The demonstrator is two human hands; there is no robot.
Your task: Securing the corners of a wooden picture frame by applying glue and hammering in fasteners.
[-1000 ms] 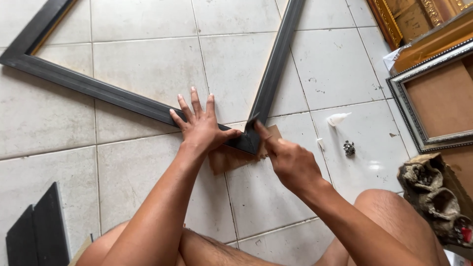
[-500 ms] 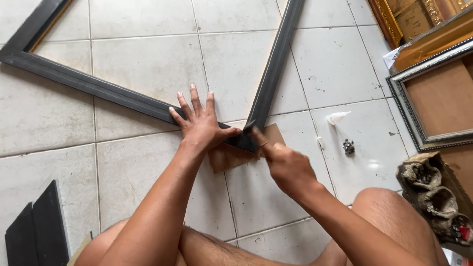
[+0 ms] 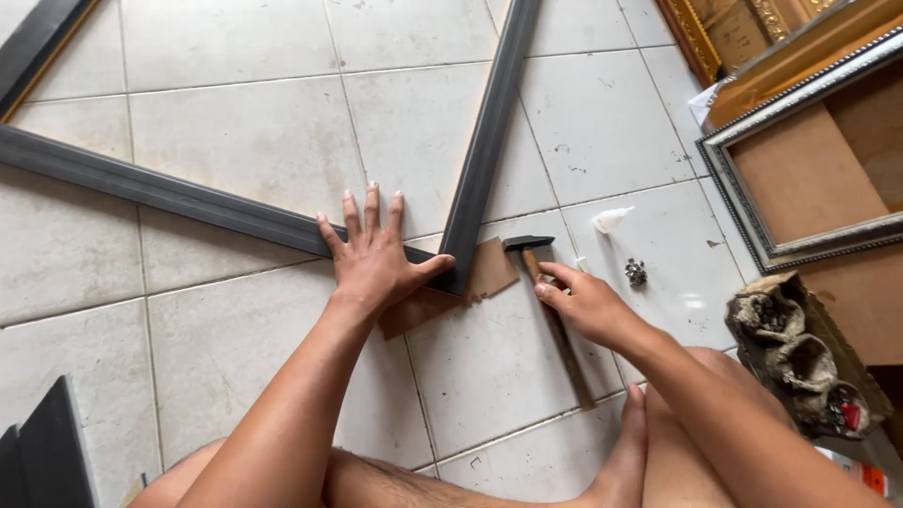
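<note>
A dark grey picture frame lies flat on the tiled floor, two of its bars meeting in a corner near me. My left hand presses flat on that corner, fingers spread, thumb against the joint. A brown piece of cardboard lies under the corner. My right hand rests on the wooden handle of a hammer lying on the floor just right of the corner, fingers curling around it. The hammer's dark head points left beside the cardboard.
A small white glue bottle and a little pile of metal bits lie right of the hammer. Ornate frames stack at the right. A crumpled rag sits on a box. Dark frame pieces stand bottom left. My bare legs are below.
My right hand has left the frame corner and moved right and down onto the hammer handle. The left hand stays pressed on the corner. The view has shifted slightly closer.
</note>
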